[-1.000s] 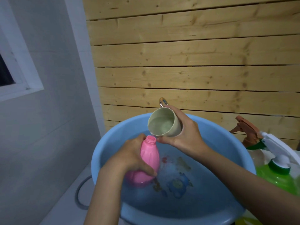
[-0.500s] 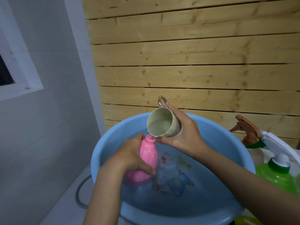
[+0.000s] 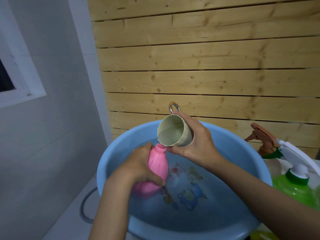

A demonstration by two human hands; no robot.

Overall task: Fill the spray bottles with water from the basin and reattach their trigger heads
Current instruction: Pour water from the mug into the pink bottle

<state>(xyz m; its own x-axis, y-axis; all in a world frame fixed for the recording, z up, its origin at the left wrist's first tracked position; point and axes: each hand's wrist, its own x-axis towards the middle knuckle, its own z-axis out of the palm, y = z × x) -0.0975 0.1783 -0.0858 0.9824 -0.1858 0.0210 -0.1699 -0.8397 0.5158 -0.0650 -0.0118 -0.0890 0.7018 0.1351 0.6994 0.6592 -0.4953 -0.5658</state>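
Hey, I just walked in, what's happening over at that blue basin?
A person is filling a pink bottle over the basin, which holds water. The left hand grips the bottle, tilted, with no trigger head on it. The right hand holds a cup tipped so its lip meets the bottle's open neck. To the right of the basin stand a green bottle and one with a brown trigger, both with heads on.

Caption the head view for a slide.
Right hand tips beige cup at the uncapped pink bottle, gripped by left hand in blue basin.
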